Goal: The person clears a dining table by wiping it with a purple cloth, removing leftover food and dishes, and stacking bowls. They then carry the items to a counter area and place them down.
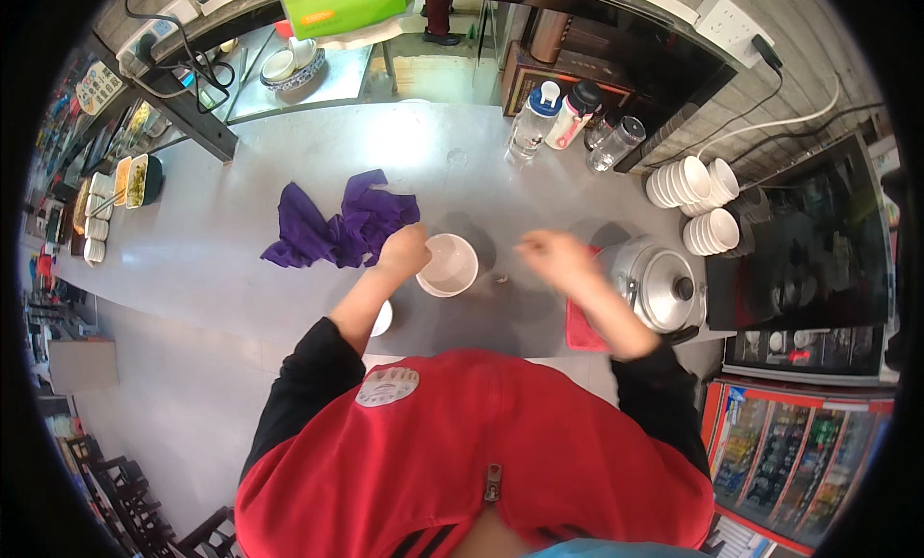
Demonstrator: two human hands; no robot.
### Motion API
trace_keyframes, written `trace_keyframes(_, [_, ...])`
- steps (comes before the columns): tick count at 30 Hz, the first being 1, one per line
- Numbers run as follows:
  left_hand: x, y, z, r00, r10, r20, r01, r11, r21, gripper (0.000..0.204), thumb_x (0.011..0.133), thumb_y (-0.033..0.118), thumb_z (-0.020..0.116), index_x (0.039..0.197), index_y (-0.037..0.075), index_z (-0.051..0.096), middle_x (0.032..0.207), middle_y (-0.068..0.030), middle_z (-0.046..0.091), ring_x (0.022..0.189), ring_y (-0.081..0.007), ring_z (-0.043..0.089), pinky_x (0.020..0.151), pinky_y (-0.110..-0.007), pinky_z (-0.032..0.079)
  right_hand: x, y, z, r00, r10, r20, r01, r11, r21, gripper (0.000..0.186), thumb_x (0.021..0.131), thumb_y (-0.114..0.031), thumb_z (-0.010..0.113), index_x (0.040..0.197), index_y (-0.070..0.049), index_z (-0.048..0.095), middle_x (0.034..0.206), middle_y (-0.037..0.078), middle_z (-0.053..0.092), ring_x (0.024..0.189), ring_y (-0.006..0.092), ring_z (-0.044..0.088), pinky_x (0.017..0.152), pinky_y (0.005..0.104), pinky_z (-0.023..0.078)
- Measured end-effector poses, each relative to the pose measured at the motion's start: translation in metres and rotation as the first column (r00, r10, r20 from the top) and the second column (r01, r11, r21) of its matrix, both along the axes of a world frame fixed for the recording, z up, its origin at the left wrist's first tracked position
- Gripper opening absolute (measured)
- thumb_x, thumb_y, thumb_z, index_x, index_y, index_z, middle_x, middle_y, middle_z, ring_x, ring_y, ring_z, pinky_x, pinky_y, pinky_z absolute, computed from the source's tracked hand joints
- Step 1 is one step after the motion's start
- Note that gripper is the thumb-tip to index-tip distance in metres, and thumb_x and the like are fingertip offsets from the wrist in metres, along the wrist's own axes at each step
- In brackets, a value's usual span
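A white round tub [449, 266] stands on the grey counter [289, 313] in front of me, its inside pale and seemingly bare. My left hand [405, 252] is closed at the tub's left rim, gripping it there. To the right of the tub, my right hand [554, 257] hovers over the counter, smeared by motion, so its fingers cannot be read. Beyond my left hand lies a crumpled purple cloth [332, 221]. Partly hidden behind my left forearm is a small white dish [383, 318]. A tiny pale bit [500, 278] rests between the tub and my right hand.
On a red cloth [583, 333] at right sits a lidded metal pot [666, 289]. Stacked white bowls [710, 233] stand behind it, near a dark screen [808, 245]. Drink bottles [535, 120] line the far edge. Food containers [144, 180] are at far left.
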State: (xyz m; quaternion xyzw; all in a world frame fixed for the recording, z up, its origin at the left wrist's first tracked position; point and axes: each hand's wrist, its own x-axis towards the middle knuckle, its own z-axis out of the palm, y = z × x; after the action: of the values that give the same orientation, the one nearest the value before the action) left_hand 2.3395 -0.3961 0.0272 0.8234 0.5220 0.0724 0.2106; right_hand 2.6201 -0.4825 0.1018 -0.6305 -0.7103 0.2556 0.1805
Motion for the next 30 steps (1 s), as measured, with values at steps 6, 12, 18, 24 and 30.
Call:
trace_keyframes(6, [-0.001, 0.0, 0.007, 1.0, 0.006, -0.017, -0.007, 0.998, -0.066, 0.018, 0.072, 0.007, 0.053, 0.086, -0.001, 0.059, 0.089, -0.0233, 0.063, 0.086, -0.0363, 0.062, 0.076, -0.042, 0.05, -0.111, 0.044, -0.062, 0.948, -0.217, 0.234, 0.276, 0.925, -0.262, 0.024, 0.076, -0.022, 0.062, 0.093, -0.004, 0.062, 0.096, 0.018, 0.063, 0.093, 0.0334, 0.06, 0.08, 0.0418, 0.047])
trace_keyframes(12, [-0.003, -0.005, 0.001, 0.998, -0.015, 0.059, 0.019, 0.997, -0.071, 0.018, 0.072, 0.007, 0.054, 0.087, -0.001, 0.059, 0.088, -0.0229, 0.063, 0.085, -0.0358, 0.063, 0.075, -0.042, 0.051, -0.106, 0.044, -0.077, 0.942, -0.226, 0.249, 0.264, 0.956, -0.129, 0.018, 0.072, -0.014, 0.059, 0.086, -0.004, 0.063, 0.09, 0.017, 0.065, 0.087, 0.0333, 0.062, 0.077, 0.0417, 0.049])
trace_keyframes(18, [-0.01, -0.007, 0.012, 0.986, -0.019, 0.168, 0.018, 1.0, 0.005, 0.022, 0.072, 0.012, 0.055, 0.086, -0.005, 0.056, 0.08, -0.0251, 0.062, 0.079, -0.0347, 0.063, 0.07, -0.04, 0.051, -0.105, 0.038, -0.048, 0.954, -0.241, 0.178, 0.267, 0.953, -0.143, 0.021, 0.073, -0.016, 0.06, 0.088, -0.002, 0.059, 0.087, 0.018, 0.064, 0.084, 0.0326, 0.062, 0.074, 0.0416, 0.049])
trace_keyframes(24, [-0.05, -0.01, 0.043, 0.683, 0.457, 0.57, 0.336, 0.497, -0.8, 0.044, 0.088, 0.038, 0.056, 0.109, 0.0, 0.048, 0.096, -0.0086, 0.06, 0.081, -0.0165, 0.064, 0.067, -0.025, 0.051, -0.086, 0.036, -0.011, 0.937, -0.271, -0.222, 0.198, 0.933, -0.3, 0.019, 0.073, -0.015, 0.059, 0.085, -0.001, 0.057, 0.066, 0.011, 0.062, 0.056, 0.0171, 0.061, 0.053, 0.0324, 0.048])
trace_keyframes(30, [-0.071, -0.03, 0.043, 0.466, 0.572, 0.675, 0.446, 0.507, -0.738, 0.047, 0.087, 0.038, 0.059, 0.113, 0.001, 0.047, 0.1, -0.0076, 0.058, 0.085, -0.0137, 0.062, 0.074, -0.023, 0.048, -0.096, 0.035, 0.01, 0.868, -0.254, -0.426, 0.142, 0.95, -0.277, 0.027, 0.079, -0.019, 0.062, 0.096, 0.002, 0.058, 0.077, 0.009, 0.064, 0.062, 0.0123, 0.06, 0.053, 0.0262, 0.048])
